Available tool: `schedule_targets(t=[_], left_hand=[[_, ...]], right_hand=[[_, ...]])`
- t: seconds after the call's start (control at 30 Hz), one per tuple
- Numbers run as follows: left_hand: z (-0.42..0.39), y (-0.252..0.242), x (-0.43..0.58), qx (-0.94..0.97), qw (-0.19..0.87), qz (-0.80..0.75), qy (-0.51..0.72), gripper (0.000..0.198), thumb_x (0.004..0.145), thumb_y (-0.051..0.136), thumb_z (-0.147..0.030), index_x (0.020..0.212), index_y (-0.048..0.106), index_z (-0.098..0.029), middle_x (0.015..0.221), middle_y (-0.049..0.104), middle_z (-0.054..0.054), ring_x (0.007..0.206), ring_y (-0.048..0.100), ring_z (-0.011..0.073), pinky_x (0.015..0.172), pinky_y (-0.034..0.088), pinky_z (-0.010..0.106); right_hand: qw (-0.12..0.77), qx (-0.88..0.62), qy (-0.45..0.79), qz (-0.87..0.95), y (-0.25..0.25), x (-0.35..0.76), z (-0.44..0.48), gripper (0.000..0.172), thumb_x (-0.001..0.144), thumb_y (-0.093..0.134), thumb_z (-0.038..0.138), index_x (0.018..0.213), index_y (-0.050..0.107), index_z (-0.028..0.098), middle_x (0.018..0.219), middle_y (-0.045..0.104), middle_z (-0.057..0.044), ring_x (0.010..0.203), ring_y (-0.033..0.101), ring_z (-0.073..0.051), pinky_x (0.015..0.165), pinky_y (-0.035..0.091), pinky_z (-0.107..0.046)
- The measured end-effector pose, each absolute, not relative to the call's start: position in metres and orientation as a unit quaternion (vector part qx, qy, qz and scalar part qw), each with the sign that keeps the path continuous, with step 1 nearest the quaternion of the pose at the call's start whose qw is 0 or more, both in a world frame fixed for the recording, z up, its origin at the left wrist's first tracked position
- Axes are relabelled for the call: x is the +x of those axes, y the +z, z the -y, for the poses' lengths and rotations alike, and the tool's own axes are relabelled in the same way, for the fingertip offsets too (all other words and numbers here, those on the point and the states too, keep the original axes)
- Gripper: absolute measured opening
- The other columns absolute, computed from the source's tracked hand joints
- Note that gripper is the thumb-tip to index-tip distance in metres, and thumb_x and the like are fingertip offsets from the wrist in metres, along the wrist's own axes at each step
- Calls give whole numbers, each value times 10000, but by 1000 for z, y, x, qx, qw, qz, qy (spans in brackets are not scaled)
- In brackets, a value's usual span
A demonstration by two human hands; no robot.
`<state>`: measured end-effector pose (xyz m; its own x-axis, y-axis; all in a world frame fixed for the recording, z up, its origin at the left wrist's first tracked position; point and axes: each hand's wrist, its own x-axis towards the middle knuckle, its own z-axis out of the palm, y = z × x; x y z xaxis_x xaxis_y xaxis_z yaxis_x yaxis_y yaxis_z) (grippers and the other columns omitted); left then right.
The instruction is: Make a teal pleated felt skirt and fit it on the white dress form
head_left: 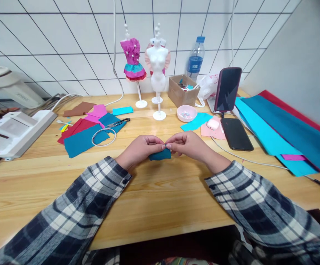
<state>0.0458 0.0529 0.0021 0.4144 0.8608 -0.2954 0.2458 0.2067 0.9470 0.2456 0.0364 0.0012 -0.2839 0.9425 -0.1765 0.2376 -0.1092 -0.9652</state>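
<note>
White tiles (80,35) back the pale wood table (160,206) before us. At its middle, our left hand (145,147) and right hand (188,144) meet, both pinching the far edge of a small teal piece (160,155). We judge it light, soft and easily creased, best held by its edges. Farther right, a cardboard box (177,94) holds coloured scraps (187,87), and a nearer pink bowl (184,119) holds tiny bits (187,114) we cannot identify
</note>
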Motion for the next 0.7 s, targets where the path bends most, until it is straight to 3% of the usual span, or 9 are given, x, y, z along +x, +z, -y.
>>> schedule_targets(t=[0.13, 0.27, 0.37, 0.43, 0.6, 0.7], left_hand=[[-54, 2, 45, 584, 616, -480, 222, 305, 636, 812, -415, 782, 734, -158, 736, 727, 27, 650, 621, 141, 599, 444, 251], [-61, 6, 38, 629, 608, -454, 170, 426, 702, 768, -473, 1020, 769, -188, 1005, 775, 80, 903, 694, 233, 812, 516, 347], [-68, 4, 35, 733, 453, -471, 190, 481, 718, 756, -504, 1093, 765, -202, 1164, 740, 104, 1115, 643, 290, 1008, 437, 412], [-72, -2, 36, 783, 355, -469, 203, 459, 720, 750, -525, 1061, 779, -219, 1174, 736, 99, 1165, 612, 308, 1048, 393, 424], [-75, -10, 41, 797, 367, -453, 156, 307, 757, 697, -492, 908, 799, -245, 937, 779, 37, 949, 673, 253, 879, 448, 350], [-74, -9, 43, 786, 368, -475, 144, 278, 765, 678, -456, 879, 791, -229, 864, 777, 27, 850, 673, 227, 871, 418, 358]], right_hand=[[319, -516, 586, 537, 0, 243, -37, 251, 630, 867, 319, 714, 706, 146, 564, 679, -8, 540, 642, -112, 509, 520, -196], [296, -535, 608, 507, -3, 249, -41, 195, 678, 838, 246, 687, 671, 146, 534, 664, 6, 507, 629, -95, 488, 508, -174], [274, -554, 608, 499, -7, 252, -44, 167, 720, 805, 213, 687, 657, 143, 493, 631, 22, 441, 583, -78, 430, 472, -159], [276, -553, 603, 503, -11, 251, -45, 155, 735, 793, 207, 702, 656, 141, 470, 605, 39, 395, 533, -61, 395, 437, -150], [297, -547, 582, 524, -15, 246, -45, 202, 702, 829, 273, 759, 692, 136, 470, 587, 54, 364, 466, -44, 350, 373, -147], [286, -557, 559, 543, -16, 250, -46, 242, 697, 836, 335, 765, 731, 128, 479, 595, 35, 383, 476, -52, 356, 376, -159]])
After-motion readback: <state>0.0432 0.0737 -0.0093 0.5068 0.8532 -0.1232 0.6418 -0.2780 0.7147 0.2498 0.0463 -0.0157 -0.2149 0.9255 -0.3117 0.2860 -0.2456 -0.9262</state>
